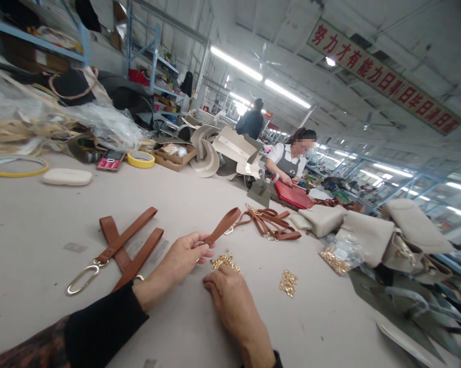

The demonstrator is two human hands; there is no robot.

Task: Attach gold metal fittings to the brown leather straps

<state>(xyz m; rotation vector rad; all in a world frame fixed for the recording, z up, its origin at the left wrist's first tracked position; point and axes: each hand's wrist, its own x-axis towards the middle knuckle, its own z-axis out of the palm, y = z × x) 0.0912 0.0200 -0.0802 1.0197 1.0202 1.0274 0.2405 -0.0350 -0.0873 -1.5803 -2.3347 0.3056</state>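
Left hand (182,258) pinched a brown strap (226,223), its loop pointing away above the worktop (177,327) | right hand (232,296) curled at a gold hardware pile (226,261); whether it gripped anything could not be told | second gold pile (289,283) lay right | strap bundle (268,223) lay beyond | clasp-ended strap (128,236) lay left

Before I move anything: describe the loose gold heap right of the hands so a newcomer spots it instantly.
On the pale tabletop, go right from the right hand toward the cream bags. Between them lies a small loose gold heap. Unlike the other gold heap, it sits apart from that hand; unlike the gold pieces farther right, it isn't in a clear plastic bag.
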